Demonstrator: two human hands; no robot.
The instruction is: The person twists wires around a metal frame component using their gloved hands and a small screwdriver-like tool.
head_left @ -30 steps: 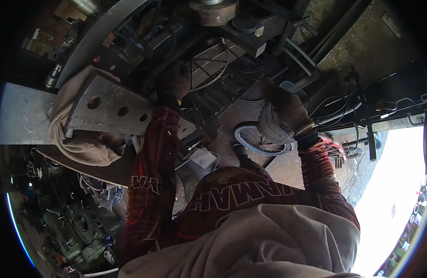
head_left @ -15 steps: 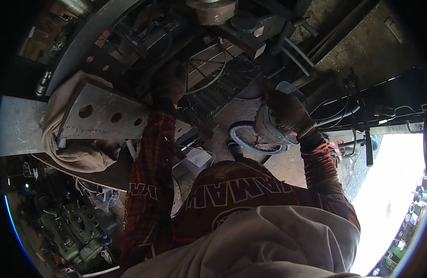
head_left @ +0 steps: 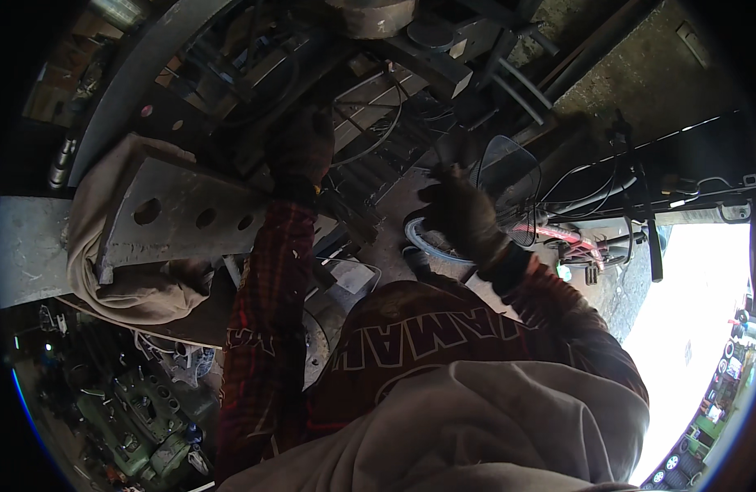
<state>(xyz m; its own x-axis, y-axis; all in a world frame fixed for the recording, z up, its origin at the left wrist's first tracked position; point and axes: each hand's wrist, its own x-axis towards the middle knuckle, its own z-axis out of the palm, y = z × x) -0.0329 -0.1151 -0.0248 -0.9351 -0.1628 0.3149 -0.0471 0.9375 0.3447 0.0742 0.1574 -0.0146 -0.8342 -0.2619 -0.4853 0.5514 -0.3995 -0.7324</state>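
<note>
My left hand [head_left: 300, 152], in a dark work glove, reaches into the shadowed machine just left of a thin spoked handwheel [head_left: 397, 123]. Its fingers are lost in the dark, so I cannot make out whether they grip anything. My right hand [head_left: 466, 215], gloved too, hangs in front of the machine's lower right side, over the bicycle wheel [head_left: 431, 239]. Its fingers look loosely bent and apart, with nothing visible in them. Left of my left forearm lies a thick steel plate with round holes [head_left: 177, 217], on a beige cloth [head_left: 87, 246].
A wire basket [head_left: 509, 180] and red bicycle frame [head_left: 562, 235] stand right of my right hand. Metal bars [head_left: 521, 90] jut out above it. A round block [head_left: 374, 18] sits at the top. Green machinery [head_left: 140, 410] fills the lower left; bright daylight enters at right.
My right hand has moved left, away from the basket, which now shows more fully, along with the red frame. My left hand stays in nearly the same place.
</note>
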